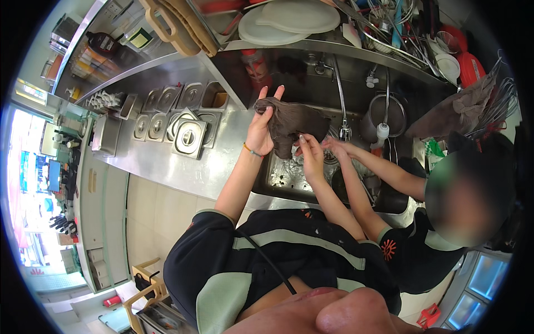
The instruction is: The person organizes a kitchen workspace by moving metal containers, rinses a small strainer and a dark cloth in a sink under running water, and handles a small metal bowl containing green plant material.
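A wet-looking brown cloth [294, 119] hangs bunched over the steel sink basin [288, 183]. My left hand [263, 125] grips its upper left part between thumb and fingers, with two fingers pointing up. My right hand [312, 158] is at the cloth's lower right edge, fingertips bent towards it; whether they pinch the fabric I cannot tell. Just right of my right hand are a co-worker's hands [336, 148], partly behind the cloth and my fingers. A flexible metal faucet hose [340, 92] comes down behind them to a spray head.
Steel containers with lids [188, 137] stand on the counter [167, 167] to the left. A co-worker stands close on the right. Above the sink runs a shelf with white lids [275, 25] and utensils. A grey bucket [386, 117] sits at the sink's back right.
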Demonstrator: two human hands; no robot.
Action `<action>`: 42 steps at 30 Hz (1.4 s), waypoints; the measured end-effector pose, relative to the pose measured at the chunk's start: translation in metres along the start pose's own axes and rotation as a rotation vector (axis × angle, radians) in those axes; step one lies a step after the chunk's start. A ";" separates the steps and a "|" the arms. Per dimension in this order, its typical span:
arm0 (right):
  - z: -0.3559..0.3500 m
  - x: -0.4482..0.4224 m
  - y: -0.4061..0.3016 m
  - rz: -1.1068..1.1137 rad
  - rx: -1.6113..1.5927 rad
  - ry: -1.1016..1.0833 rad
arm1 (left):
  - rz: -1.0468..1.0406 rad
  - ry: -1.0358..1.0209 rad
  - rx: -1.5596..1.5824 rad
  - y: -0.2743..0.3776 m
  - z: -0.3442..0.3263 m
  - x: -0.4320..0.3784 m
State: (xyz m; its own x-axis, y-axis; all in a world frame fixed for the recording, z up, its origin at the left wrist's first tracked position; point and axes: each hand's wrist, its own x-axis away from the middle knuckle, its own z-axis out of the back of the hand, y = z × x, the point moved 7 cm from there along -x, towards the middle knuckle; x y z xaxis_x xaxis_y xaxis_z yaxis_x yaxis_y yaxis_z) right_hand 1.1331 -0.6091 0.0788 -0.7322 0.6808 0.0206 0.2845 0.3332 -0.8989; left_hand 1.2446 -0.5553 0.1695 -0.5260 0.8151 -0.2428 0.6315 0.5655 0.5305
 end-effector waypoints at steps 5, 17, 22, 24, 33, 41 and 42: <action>-0.003 -0.005 0.000 -0.066 -0.062 0.031 | 0.067 0.023 0.055 -0.013 -0.001 -0.002; 0.139 0.022 0.135 -0.602 0.022 0.291 | 0.105 0.195 -0.038 -0.043 0.057 0.013; 0.277 0.075 0.214 -0.869 -0.071 0.894 | 0.167 0.299 0.025 -0.067 0.088 0.024; 0.304 0.082 0.222 -0.812 -0.016 0.972 | 0.212 0.317 0.037 -0.085 0.092 0.021; 0.100 0.005 0.149 -0.937 -0.870 -0.041 | 0.359 0.421 0.429 -0.180 0.127 0.016; 0.250 -0.081 0.201 -0.505 -0.590 0.569 | 0.608 1.074 0.094 -0.235 0.185 0.072; 0.266 -0.085 0.192 -0.438 -0.323 0.575 | 0.565 1.122 0.064 -0.232 0.199 0.082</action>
State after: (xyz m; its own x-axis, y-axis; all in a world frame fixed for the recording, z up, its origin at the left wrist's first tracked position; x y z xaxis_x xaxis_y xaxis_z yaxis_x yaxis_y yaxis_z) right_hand 1.0856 -0.7766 -0.2123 -0.4093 0.6445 0.6458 0.2745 0.7620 -0.5865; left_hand 1.1679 -0.5946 -0.1353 -0.3478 0.4073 0.8445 0.9359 0.2038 0.2872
